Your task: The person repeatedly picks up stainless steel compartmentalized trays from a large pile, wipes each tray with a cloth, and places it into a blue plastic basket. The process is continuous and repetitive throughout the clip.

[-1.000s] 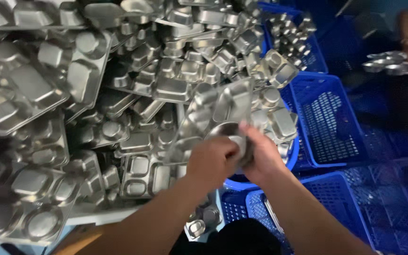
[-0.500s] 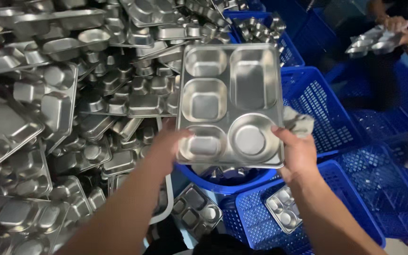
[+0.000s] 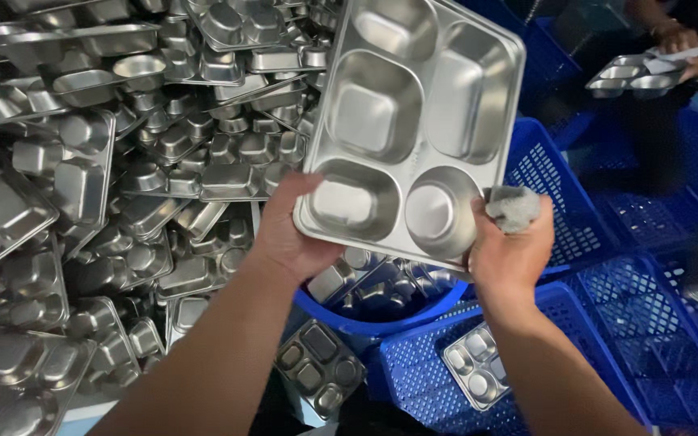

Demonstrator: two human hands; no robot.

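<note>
Steel, smooth and probably slick, makes up the divided tray (image 3: 414,121) held tilted up in front of the camera, its compartments facing the person and its far corner running out of the top of the view. The left hand (image 3: 296,234) grips the tray's lower left corner, thumb over the rim and fingers behind. The right hand (image 3: 510,250) pinches the lower right edge while also closing on a grey scrubbing pad (image 3: 513,207), so its hold on the tray looks shared and weaker. My judgement is that the tray could slip on that side, since the pad takes up most of the right hand's grasp; if it dropped it would land in the round blue tub (image 3: 381,319) below, which already holds other trays, or clatter against the blue crate (image 3: 559,210) just beside it. A large heap of trays (image 3: 123,178) fills the left of the view, loosely stacked at all angles, and a careless swing of the raised tray could knock it into sliding. A nearer blue basket (image 3: 438,379) holds one small tray (image 3: 474,367). At top right another person's hands (image 3: 676,48) work on a tray, well apart.
</note>
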